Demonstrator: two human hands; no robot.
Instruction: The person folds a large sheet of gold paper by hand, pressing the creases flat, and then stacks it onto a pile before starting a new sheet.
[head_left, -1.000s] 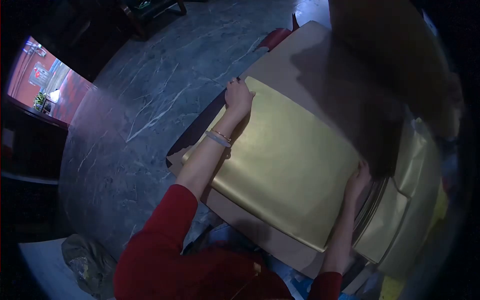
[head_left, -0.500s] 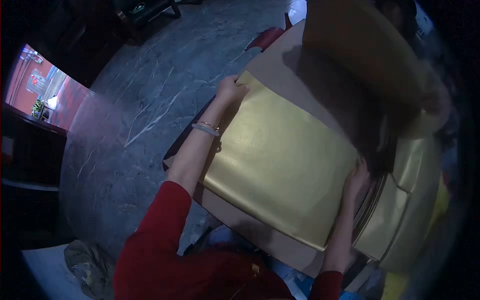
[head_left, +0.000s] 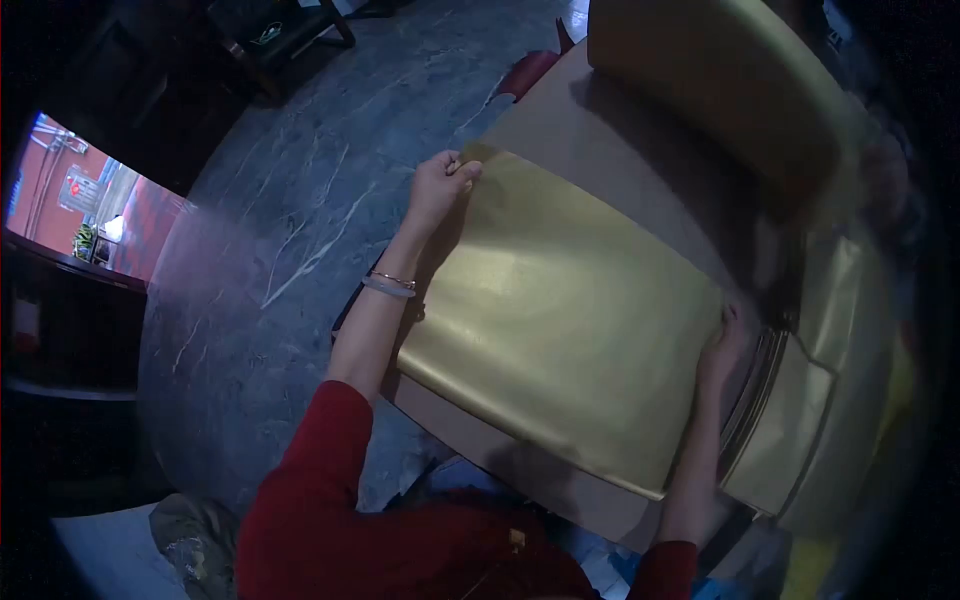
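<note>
A folded gold sheet [head_left: 560, 310], smooth and slightly shiny, lies in front of me with its rounded fold toward my body. My left hand [head_left: 440, 187] pinches its far left corner, thumb on top, and that corner looks slightly raised. At the far right corner, my right hand [head_left: 722, 350] closes on the edge; some of its fingers are hidden. Beneath the gold sheet shows a brown surface [head_left: 540, 120].
Another person's blurred hand [head_left: 882, 180] is at a second, raised gold sheet [head_left: 700, 80]. More folded gold sheets [head_left: 780, 430] are stacked on the right. Left are a grey marbled floor [head_left: 270, 240] and a bright doorway [head_left: 85, 195]. A dark chair [head_left: 285, 35] stands far off.
My left hand has drawn slightly outward with the sheet's far left corner. The raised sheet on the right has shifted a little. The view has turned slightly.
</note>
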